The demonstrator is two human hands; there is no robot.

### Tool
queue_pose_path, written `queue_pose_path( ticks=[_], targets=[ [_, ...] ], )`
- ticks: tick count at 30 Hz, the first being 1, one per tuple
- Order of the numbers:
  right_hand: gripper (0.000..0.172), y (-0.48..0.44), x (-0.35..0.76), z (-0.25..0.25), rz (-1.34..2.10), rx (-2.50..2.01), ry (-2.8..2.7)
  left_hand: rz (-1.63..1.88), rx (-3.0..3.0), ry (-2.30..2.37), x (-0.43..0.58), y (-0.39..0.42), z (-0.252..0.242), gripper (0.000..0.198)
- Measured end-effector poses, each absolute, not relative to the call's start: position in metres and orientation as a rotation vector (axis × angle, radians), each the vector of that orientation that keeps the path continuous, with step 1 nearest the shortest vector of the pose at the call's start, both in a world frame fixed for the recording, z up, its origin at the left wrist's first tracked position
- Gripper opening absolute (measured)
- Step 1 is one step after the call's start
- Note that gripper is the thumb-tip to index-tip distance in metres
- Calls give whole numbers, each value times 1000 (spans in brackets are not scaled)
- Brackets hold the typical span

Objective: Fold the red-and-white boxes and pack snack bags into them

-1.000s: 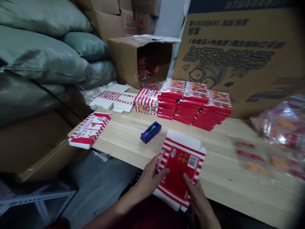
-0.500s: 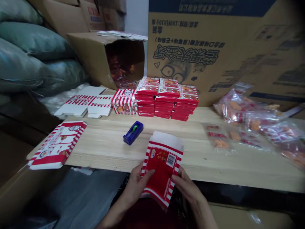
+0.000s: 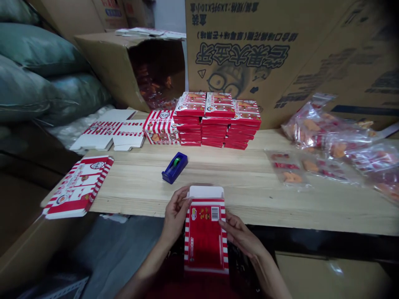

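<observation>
Between my hands, over the table's front edge, is a red and white striped carton [image 3: 205, 238] with its barcode side up. A white flap stands out at its far end. My left hand [image 3: 177, 214] grips the carton's left edge near that flap, with the thumb on top. On the right edge, my right hand [image 3: 238, 232] is closed, its thumb by the barcode and its other fingers partly hidden. A blue tape dispenser [image 3: 174, 167] with a green core lies on the table just beyond my left hand.
Stacked red and white boxes [image 3: 215, 124] stand at the back. Flat cartons [image 3: 81, 185] and white blanks [image 3: 109, 128] lie left. Clear bags of orange pieces [image 3: 311, 124] lie right. Behind are an open cardboard box [image 3: 107, 62], a large printed carton [image 3: 296, 62] and green sacks [image 3: 43, 50].
The carton has turned from tilted to straight, and its white flap now stands out squarely. My left hand has moved up towards the flap end. The view has shifted slightly.
</observation>
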State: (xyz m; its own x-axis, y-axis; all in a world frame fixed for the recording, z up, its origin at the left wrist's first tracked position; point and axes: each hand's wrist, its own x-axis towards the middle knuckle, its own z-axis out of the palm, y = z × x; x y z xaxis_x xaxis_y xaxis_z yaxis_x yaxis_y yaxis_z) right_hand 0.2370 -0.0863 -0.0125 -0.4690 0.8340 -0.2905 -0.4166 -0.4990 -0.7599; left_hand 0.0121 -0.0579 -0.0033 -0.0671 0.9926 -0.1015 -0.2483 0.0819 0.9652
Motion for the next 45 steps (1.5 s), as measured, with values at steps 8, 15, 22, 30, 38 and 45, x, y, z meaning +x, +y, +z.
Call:
queue_pose_path(
  ticks=[8,15,22,30,38,45],
  targets=[
    [57,-98,236,-30,1958,-935,-732,1298,782,1086,24,-62,-24,48],
    [79,-97,223,-33,1626,-999,-819,1244,922,1198,18,-53,-36,30],
    [34,-79,231,-28,1482,-1064,-836,1060,1026,1134,8,-44,-28,29],
    [29,-51,245,-46,1636,-1113,-582,1012,971,1033,17,-35,-37,33],
    [50,-35,247,-39,1694,-1049,-499,1118,603,990,30,-19,-34,59],
    [42,-42,262,-34,1865,-1002,-716,799,491,742,24,-17,-27,32]
  ],
)
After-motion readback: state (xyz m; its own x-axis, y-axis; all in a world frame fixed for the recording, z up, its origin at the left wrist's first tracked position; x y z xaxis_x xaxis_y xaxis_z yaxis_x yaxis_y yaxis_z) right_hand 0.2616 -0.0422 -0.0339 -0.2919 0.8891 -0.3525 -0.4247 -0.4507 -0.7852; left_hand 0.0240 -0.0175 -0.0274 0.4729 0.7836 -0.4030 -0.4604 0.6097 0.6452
